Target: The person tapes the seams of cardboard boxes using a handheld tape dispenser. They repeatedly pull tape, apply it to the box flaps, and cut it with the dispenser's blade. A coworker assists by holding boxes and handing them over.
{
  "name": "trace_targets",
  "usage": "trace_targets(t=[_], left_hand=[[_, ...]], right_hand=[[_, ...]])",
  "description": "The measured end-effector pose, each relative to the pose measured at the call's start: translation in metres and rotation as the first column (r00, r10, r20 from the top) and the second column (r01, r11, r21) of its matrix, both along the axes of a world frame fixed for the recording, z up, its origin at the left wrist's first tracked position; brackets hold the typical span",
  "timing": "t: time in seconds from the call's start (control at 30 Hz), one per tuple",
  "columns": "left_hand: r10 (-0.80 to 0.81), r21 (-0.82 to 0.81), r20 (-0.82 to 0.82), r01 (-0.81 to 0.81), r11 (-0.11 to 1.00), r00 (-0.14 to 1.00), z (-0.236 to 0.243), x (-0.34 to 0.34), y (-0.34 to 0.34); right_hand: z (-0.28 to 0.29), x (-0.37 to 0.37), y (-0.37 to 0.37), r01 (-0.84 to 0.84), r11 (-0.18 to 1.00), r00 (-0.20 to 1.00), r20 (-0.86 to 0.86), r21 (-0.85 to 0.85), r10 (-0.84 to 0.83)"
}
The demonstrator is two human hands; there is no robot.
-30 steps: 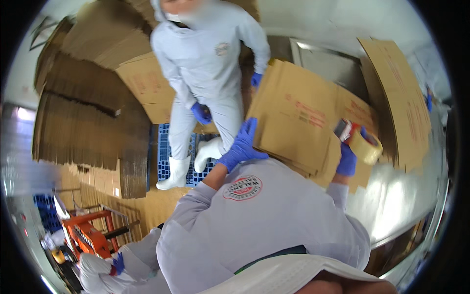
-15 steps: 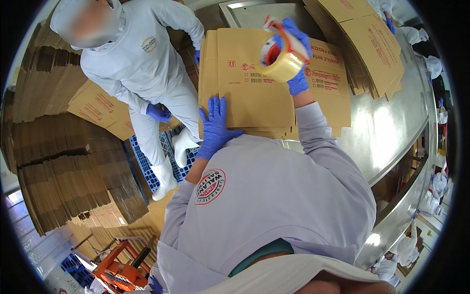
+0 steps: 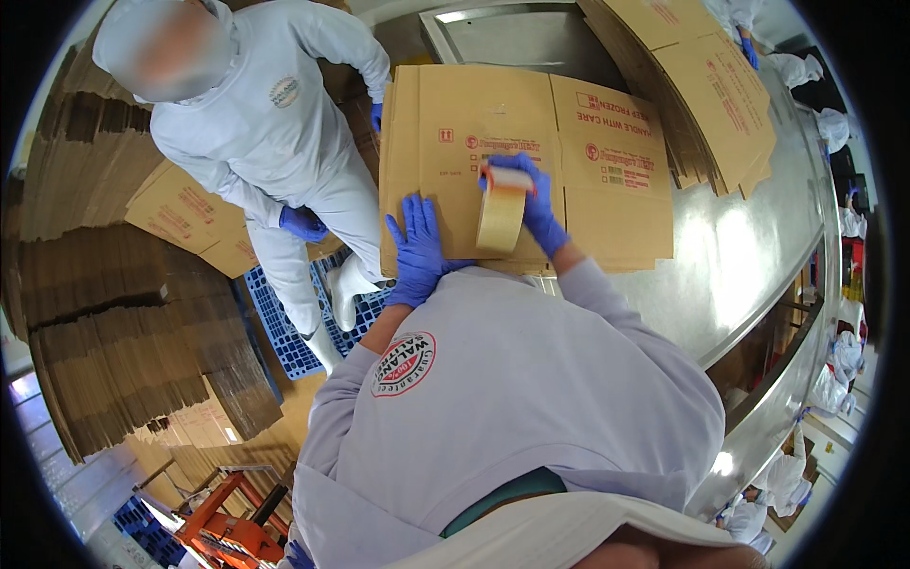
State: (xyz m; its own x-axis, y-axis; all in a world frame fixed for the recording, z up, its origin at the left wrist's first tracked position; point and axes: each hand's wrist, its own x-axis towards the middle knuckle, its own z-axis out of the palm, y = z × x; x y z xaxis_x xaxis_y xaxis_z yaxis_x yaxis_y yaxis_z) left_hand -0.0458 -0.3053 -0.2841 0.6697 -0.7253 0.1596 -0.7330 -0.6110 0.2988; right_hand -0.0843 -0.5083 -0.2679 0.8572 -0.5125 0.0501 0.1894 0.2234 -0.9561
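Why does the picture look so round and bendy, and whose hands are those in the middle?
There's no robot here, just a person wearing blue gloves. A wide fisheye camera on that person's head looks down, which makes straight edges curve. The left hand lies with its fingers spread on flattened cardboard boxes, which are stacked on a shiny metal table. The right hand holds a roll of packing tape over the top box. Another person, in pale work clothes and blue gloves too, stands toward the left of the picture.
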Motion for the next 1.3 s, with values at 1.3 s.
trace_targets(t=[1.3], left_hand=[[-0.299,-0.68,-0.725,-0.712,0.172,0.62,0.046,0.105,0.059]], right_hand=[[0.114,-0.187,-0.157,0.573,0.712,0.64,0.321,0.407,-0.698]])
